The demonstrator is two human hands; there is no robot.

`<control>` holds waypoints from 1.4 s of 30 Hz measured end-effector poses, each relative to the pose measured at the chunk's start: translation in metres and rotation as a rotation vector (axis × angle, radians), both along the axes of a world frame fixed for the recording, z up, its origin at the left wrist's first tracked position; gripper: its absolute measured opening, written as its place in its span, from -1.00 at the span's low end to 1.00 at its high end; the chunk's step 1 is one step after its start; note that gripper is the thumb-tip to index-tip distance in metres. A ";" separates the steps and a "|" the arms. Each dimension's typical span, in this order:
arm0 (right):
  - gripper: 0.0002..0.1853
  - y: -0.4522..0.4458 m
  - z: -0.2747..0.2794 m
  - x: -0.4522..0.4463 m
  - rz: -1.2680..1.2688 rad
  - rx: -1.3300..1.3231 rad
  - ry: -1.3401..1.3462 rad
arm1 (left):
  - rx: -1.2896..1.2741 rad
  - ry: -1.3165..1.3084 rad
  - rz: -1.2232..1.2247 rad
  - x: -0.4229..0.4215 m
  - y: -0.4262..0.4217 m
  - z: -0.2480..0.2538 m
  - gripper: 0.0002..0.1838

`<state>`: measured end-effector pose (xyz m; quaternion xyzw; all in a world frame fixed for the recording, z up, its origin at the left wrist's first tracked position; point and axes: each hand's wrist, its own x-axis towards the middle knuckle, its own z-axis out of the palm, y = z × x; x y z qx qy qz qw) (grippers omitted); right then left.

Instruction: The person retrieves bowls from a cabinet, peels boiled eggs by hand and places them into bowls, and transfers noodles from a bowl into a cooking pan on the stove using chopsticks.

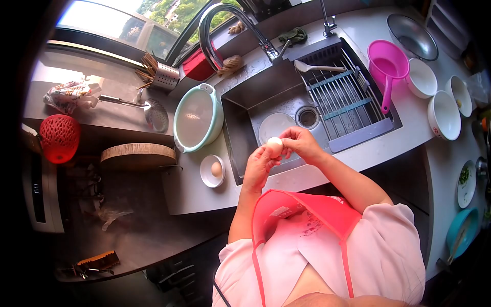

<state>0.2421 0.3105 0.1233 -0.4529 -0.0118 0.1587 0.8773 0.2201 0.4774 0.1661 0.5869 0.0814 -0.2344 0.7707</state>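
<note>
A pale egg [274, 147] is held up over the near edge of the sink, between my two hands. My left hand [262, 162] has its fingers closed around the egg's lower left side. From the right, my right hand [300, 142] pinches at the egg with thumb and fingers; whether a bit of shell is between them is too small to tell. Below the hands, a white plate [276, 126] lies in the sink [244, 128]. On the counter to the left, a small white bowl [205, 176] contains one brown egg [217, 169].
A mint-rimmed strainer basin [179, 134] stands left of the sink. A drying rack [353, 110] with a white spoon [321, 67] spans its right side. A tall faucet [203, 30] arches behind. Rightward are a pink dipper [388, 61] and several white bowls [444, 116].
</note>
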 end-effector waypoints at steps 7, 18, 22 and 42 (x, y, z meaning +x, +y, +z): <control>-0.84 -0.004 0.002 0.003 0.019 -0.108 0.086 | 0.005 0.031 -0.014 0.000 -0.004 0.001 -0.62; -0.86 -0.011 -0.003 0.005 0.036 0.203 0.213 | -0.359 0.149 -0.050 0.002 -0.003 -0.001 -0.53; -0.86 -0.012 0.002 0.004 0.080 0.133 0.099 | -0.177 -0.002 -0.123 0.001 -0.002 -0.005 -0.57; -0.69 -0.019 0.010 0.007 0.257 0.152 0.115 | -0.094 -0.001 -0.072 -0.001 -0.007 0.006 -0.63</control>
